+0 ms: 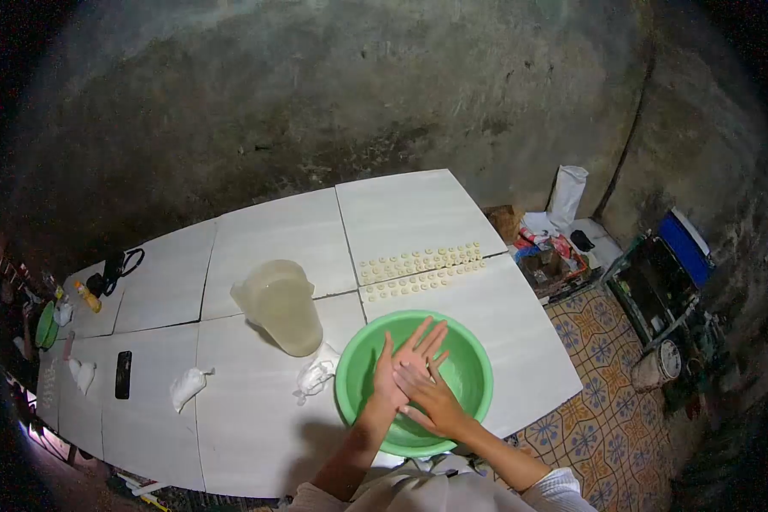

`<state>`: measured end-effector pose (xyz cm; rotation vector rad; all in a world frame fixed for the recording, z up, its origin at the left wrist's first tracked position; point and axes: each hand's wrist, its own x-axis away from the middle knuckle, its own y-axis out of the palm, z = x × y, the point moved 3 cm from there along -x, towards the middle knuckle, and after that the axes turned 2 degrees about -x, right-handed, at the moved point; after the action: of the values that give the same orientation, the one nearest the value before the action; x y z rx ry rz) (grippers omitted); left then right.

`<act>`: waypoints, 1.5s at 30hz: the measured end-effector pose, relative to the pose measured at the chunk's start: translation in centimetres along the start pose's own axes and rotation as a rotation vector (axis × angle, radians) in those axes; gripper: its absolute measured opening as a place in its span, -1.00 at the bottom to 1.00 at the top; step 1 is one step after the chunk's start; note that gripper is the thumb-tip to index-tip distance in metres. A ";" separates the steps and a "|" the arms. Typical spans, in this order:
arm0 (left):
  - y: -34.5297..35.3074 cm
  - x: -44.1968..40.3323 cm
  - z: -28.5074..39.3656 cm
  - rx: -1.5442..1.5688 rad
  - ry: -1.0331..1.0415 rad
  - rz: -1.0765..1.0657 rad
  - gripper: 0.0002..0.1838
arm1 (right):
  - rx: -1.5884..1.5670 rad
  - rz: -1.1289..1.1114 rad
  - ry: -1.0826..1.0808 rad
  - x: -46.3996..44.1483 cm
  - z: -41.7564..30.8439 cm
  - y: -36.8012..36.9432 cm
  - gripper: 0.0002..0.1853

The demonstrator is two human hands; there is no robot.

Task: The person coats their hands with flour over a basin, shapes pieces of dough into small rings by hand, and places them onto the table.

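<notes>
left hand (389, 378) spread, holding nothing | right hand (430, 401) flat across left palm, none visibly grasped | green basin (478, 388) beneath both, at near edge of white surface (418, 205)

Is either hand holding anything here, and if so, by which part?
No held thing shows. The right hand lies across the palm of the open left hand, over the basin; whether something small sits between them cannot be told.

Pale greyish top (418, 492) with a whitish, creased right sleeve (560, 491)
</notes>
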<state>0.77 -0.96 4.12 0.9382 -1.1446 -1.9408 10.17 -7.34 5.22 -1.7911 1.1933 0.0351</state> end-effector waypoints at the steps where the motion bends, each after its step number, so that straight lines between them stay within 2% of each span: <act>1: 0.0 0.0 0.4 -0.014 0.003 0.046 -0.11 | 0.030 -0.022 -0.036 0.3 0.2 -0.2 -0.47; 4: -0.4 0.2 0.7 0.106 0.022 0.055 -0.11 | 0.146 -0.002 -0.085 0.4 1.0 -0.5 -0.47; 6: -0.3 -0.1 0.3 0.039 0.019 0.040 -0.11 | 0.219 0.066 0.020 -0.4 1.2 -0.6 -0.47; 8: -0.3 -0.3 -0.4 -0.007 -0.022 0.048 -0.09 | 0.162 0.038 0.048 -1.2 0.3 -0.4 -0.47; 10: -0.5 -0.3 -0.1 -0.023 -0.007 -0.010 -0.08 | -0.029 0.022 -0.033 -0.9 0.0 0.4 -0.46; 12: -1.1 0.1 0.4 0.049 0.040 0.085 -0.12 | 0.012 -0.010 -0.099 0.3 1.0 0.3 -0.46; 14: -1.4 0.3 0.5 0.089 0.045 0.066 -0.13 | 0.265 0.026 -0.090 0.8 1.5 -0.1 -0.45; 16: -1.0 0.3 0.2 -0.028 0.032 0.087 -0.14 | 0.320 0.076 -0.056 0.1 1.0 -0.1 -0.43; 18: -0.6 0.0 -0.4 0.033 0.015 0.052 -0.14 | 0.196 0.056 0.051 -0.5 0.9 0.5 -0.44; 19: -0.6 -0.1 -0.5 0.047 -0.001 0.037 -0.14 | 0.063 0.039 0.006 -0.6 0.4 0.6 -0.42; 22: -1.3 0.2 0.2 -0.010 0.005 0.053 -0.13 | 0.148 -0.098 -0.066 0.9 1.1 0.6 -0.38; 24: -1.3 0.4 0.7 0.027 0.045 0.051 -0.12 | 0.131 -0.017 -0.048 0.9 1.4 0.1 -0.46; 26: -0.8 0.6 0.5 -0.055 0.030 0.067 -0.12 | 0.274 0.019 0.150 -0.6 0.8 -0.3 -0.41; 27: -0.7 0.4 -0.1 -0.052 0.008 0.083 -0.12 | 0.207 0.062 0.173 -0.9 1.2 0.5 -0.34; 31: -0.2 0.2 0.4 -0.008 0.005 0.101 -0.12 | 0.165 -0.076 0.069 -0.5 0.7 1.2 -0.43; 34: -0.5 0.2 0.8 0.038 0.031 0.043 -0.16 | 0.297 0.018 0.095 -0.3 1.1 0.1 -0.45; 36: -0.8 0.2 0.3 -0.088 0.018 0.068 -0.16 | 0.296 0.023 0.110 -1.0 1.2 0.0 -0.44; 38: -1.8 -0.1 -0.1 -0.084 0.022 0.086 -0.17 | 0.132 -0.083 0.075 -1.6 1.4 0.8 -0.40; 39: -1.8 0.0 0.0 -0.064 0.048 0.068 -0.18 | 0.147 -0.038 -0.014 -2.0 0.3 0.4 -0.40; 40: -1.7 0.1 0.1 -0.045 0.077 0.052 -0.18 | 0.145 -0.040 -0.013 -1.7 0.3 0.5 -0.40; 42: -1.7 0.4 0.8 -0.041 0.099 0.081 -0.17 | -0.035 -0.161 0.000 -0.9 0.4 0.8 -0.33; 44: -1.8 0.8 0.9 0.027 0.098 0.193 -0.15 | 0.033 -0.150 -0.022 -1.0 0.4 -0.1 -0.32; 45: -0.9 0.8 0.9 -0.015 0.091 0.174 -0.15 | 0.106 -0.172 0.058 -1.5 0.5 -0.3 -0.31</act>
<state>-0.50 -0.92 3.45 0.8798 -1.1197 -1.7474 9.86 -5.89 5.89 -1.8045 1.0576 -0.1781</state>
